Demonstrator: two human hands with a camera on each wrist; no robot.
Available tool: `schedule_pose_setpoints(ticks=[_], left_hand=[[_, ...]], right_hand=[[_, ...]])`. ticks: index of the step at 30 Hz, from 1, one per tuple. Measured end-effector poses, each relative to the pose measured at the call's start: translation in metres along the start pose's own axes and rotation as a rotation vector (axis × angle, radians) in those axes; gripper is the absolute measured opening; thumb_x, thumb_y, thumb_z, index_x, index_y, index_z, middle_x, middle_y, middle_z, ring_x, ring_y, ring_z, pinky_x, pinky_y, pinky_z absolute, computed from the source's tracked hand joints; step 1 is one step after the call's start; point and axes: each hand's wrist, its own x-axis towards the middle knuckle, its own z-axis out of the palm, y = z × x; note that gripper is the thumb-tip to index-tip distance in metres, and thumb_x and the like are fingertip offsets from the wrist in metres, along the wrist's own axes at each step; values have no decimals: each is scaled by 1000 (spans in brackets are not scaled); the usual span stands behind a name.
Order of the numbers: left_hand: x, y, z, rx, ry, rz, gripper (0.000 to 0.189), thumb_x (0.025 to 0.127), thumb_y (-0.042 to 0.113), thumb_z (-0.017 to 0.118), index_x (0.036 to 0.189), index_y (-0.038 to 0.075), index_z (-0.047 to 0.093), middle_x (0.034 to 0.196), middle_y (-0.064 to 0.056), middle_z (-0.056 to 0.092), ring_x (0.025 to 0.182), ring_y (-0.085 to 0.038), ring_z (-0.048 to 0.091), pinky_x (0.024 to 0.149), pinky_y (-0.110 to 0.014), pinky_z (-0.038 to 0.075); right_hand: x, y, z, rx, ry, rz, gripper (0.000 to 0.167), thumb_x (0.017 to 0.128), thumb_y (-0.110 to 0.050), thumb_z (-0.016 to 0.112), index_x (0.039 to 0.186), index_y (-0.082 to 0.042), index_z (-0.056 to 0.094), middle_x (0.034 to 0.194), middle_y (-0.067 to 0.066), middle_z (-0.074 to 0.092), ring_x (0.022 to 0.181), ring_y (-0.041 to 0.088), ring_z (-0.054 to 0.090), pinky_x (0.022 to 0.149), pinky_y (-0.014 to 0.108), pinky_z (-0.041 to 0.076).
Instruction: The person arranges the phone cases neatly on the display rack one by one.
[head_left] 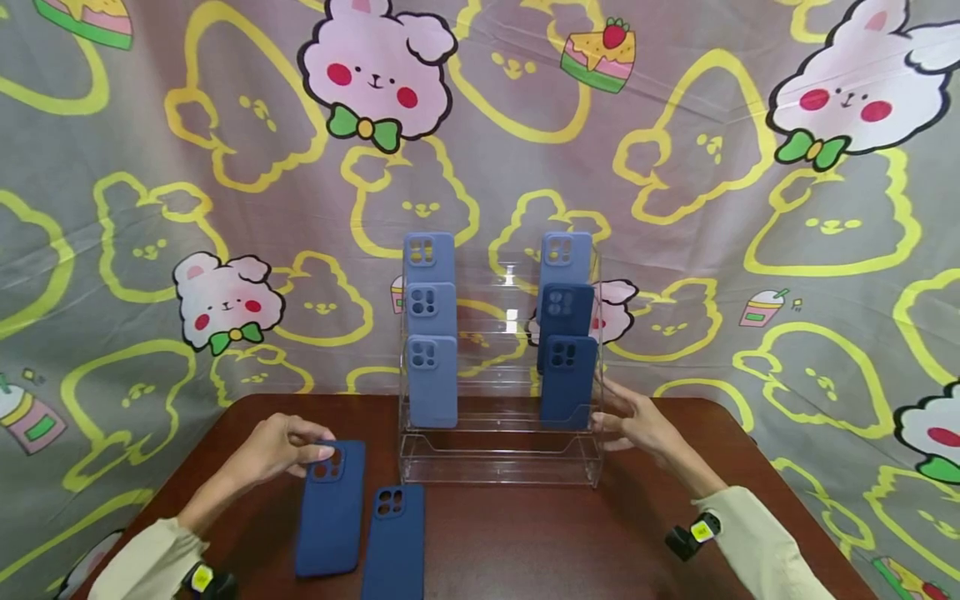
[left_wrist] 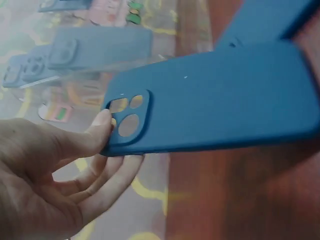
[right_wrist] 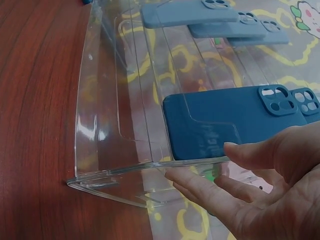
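Observation:
My left hand [head_left: 273, 450] pinches a dark blue phone case [head_left: 330, 521] at its camera-cutout corner, thumb on the back face and fingers beneath, as the left wrist view shows. The case is tilted over the table's left side. Beside it lies a second dark blue phone case [head_left: 395, 542]. A clear tiered display rack [head_left: 498, 471] stands ahead. My right hand [right_wrist: 270, 185] is at the rack's right side, its fingers fairly straight along the outer side. The right thumb overlaps the lower edge of a dark blue case [right_wrist: 215, 122] standing in the front tier.
Light blue cases fill the rack's left column, the front one [head_left: 433, 383] lowest. On the right, a light blue case [head_left: 567, 257] stands at the top, behind a dark blue one [head_left: 567, 308]. A patterned curtain [head_left: 510, 183] hangs behind the brown table [head_left: 517, 542].

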Motion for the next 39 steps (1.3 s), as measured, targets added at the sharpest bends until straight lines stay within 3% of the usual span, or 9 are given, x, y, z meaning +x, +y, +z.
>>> schedule_pose_setpoints(ticks=[5, 10, 14, 19, 23, 27, 31, 39], left_hand=[[8, 25, -4, -6, 94, 138, 25, 96, 7, 76, 115, -9, 75, 108, -24, 75, 79, -27, 78, 63, -32, 67], [20, 55, -1, -1, 182, 253, 26, 97, 7, 75, 119, -7, 76, 106, -21, 68, 81, -22, 78, 69, -31, 67], [33, 75, 6, -14, 217, 318, 24, 97, 9, 76, 118, -2, 77, 110, -20, 68, 86, -27, 79, 72, -32, 68], [50, 89, 22, 25, 260, 363, 22, 95, 12, 79, 117, 5, 80, 111, -14, 71, 97, -32, 76, 74, -27, 65], [60, 93, 34, 57, 297, 408, 22, 94, 10, 80, 116, 8, 81, 107, -10, 71, 105, -33, 72, 83, -37, 65], [65, 93, 46, 75, 316, 474, 23, 92, 5, 80, 115, 7, 80, 100, -8, 69, 99, -28, 70, 86, -43, 64], [69, 89, 59, 80, 319, 519, 22, 90, 2, 80, 111, 5, 80, 94, -6, 67, 90, -23, 68, 83, -42, 64], [66, 71, 80, 67, 277, 497, 21, 92, 1, 79, 112, 6, 80, 95, -5, 67, 88, -18, 64, 81, -39, 65]], right_hand=[[0, -1, 1, -8, 2, -7, 78, 104, 0, 60, 169, -10, 17, 162, 35, 33, 118, 46, 67, 84, 57, 65], [-3, 0, 1, 4, 6, 9, 78, 104, 0, 60, 169, -9, 17, 161, 37, 34, 118, 45, 68, 85, 58, 65], [-4, 1, 0, 9, 10, 7, 78, 104, 0, 59, 169, -9, 17, 161, 36, 33, 118, 46, 67, 85, 58, 64], [-4, 2, 0, 16, 15, 3, 77, 104, 0, 60, 168, -8, 18, 161, 36, 33, 118, 47, 67, 85, 59, 64], [-5, 3, 2, 14, 20, 4, 78, 104, -1, 60, 169, -10, 18, 161, 36, 34, 118, 48, 67, 85, 58, 64], [-5, 2, 2, 21, 19, 6, 78, 104, 0, 60, 169, -11, 18, 161, 36, 35, 116, 47, 69, 85, 59, 64], [-4, 2, 2, 16, 23, 7, 77, 104, -1, 61, 169, -10, 19, 160, 35, 36, 116, 44, 69, 86, 58, 64], [-5, 2, 2, 7, 10, -10, 76, 105, 0, 59, 169, -11, 19, 161, 35, 35, 116, 44, 69, 86, 58, 64]])
